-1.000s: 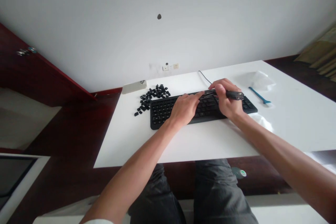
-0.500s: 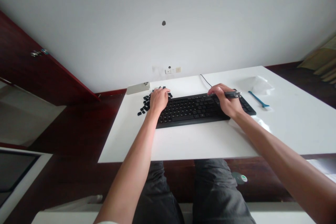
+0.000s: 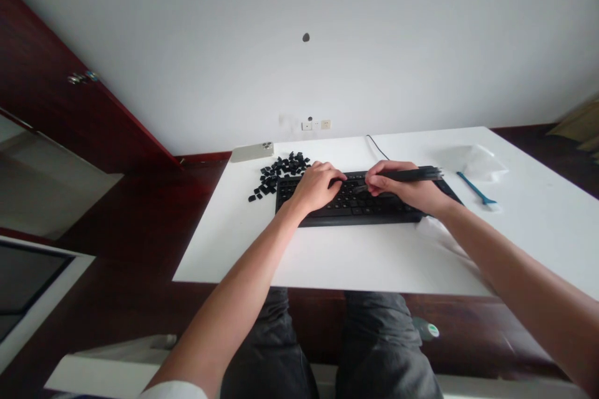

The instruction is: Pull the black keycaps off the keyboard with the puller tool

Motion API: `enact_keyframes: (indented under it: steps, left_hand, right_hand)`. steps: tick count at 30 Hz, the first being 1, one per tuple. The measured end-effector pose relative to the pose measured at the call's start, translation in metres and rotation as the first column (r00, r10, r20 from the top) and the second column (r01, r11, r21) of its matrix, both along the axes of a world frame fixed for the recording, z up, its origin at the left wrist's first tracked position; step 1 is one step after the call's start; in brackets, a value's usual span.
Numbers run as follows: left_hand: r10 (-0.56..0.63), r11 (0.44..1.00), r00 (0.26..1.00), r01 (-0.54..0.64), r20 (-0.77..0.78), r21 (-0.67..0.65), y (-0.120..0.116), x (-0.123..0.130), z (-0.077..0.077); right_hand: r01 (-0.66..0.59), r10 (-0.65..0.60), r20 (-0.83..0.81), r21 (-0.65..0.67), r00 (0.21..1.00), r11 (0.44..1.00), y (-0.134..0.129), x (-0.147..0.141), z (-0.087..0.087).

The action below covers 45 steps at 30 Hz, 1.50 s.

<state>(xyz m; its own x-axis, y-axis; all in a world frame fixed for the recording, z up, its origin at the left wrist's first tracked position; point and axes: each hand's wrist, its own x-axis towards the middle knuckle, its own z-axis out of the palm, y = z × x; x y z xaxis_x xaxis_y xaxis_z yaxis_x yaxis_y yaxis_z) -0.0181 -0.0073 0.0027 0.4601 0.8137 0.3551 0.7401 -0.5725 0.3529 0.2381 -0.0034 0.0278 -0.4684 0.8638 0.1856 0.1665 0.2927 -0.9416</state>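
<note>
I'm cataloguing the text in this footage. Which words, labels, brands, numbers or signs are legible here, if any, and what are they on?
No text is legible.
Keyboard: key markings too small and blurred to read.
Loose keycaps: too small to read.
Dark tool in the right hand: no lettering discernible.
Green-and-white mark below the table: unreadable.

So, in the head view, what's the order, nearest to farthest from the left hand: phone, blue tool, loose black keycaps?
From the left hand:
1. Loose black keycaps, just beyond it, to its left.
2. Phone, farther off to the left.
3. Blue tool, away right, past the keyboard.
</note>
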Motion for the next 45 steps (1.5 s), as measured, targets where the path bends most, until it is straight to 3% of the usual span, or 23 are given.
enact_keyframes:
  steps: [4, 7, 11, 16, 22, 30, 37, 45]
  left_hand:
    - [-0.025, 0.999, 0.999, 0.026, 0.022, -0.030, -0.002, 0.001, 0.000]
    - [-0.061, 0.996, 0.996, 0.066, 0.073, -0.064, -0.002, -0.001, 0.004]
    - [-0.157, 0.975, 0.980, 0.173, 0.120, -0.137, -0.006, 0.002, 0.013]
    - [-0.133, 0.949, 0.986, 0.157, 0.105, -0.274, -0.011, 0.006, 0.021]
    - [-0.127, 0.930, 0.989, 0.143, 0.071, -0.338, -0.013, 0.006, 0.027]
    - [-0.081, 0.895, 0.995, 0.094, 0.050, -0.435, -0.017, 0.008, 0.036]
    - [-0.086, 0.880, 0.995, 0.101, 0.053, -0.464, -0.017, 0.005, 0.035]
    - [-0.110, 0.914, 0.994, 0.108, 0.015, -0.391, -0.017, 0.005, 0.033]
  right_hand:
    - [-0.134, 0.129, 0.146, 0.024, 0.981, 0.991, 0.026, 0.007, -0.002]
    - [-0.085, 0.077, 0.123, 0.059, 0.989, 0.995, 0.032, 0.012, -0.008]
    - [0.060, -0.065, 0.049, 0.083, 0.997, 0.995, 0.023, 0.015, -0.013]
    - [0.013, -0.015, 0.048, 0.042, 0.999, 0.999, 0.012, 0.012, -0.008]
    - [-0.060, 0.059, 0.093, 0.010, 0.994, 0.998, 0.003, 0.004, -0.007]
    - [-0.043, 0.048, 0.113, -0.050, 0.992, 0.998, -0.001, 0.002, -0.005]
    - [-0.064, 0.075, 0.160, -0.069, 0.984, 0.996, 0.005, -0.002, 0.004]
    - [-0.258, 0.290, 0.347, -0.136, 0.892, 0.956, 0.029, -0.006, 0.022]
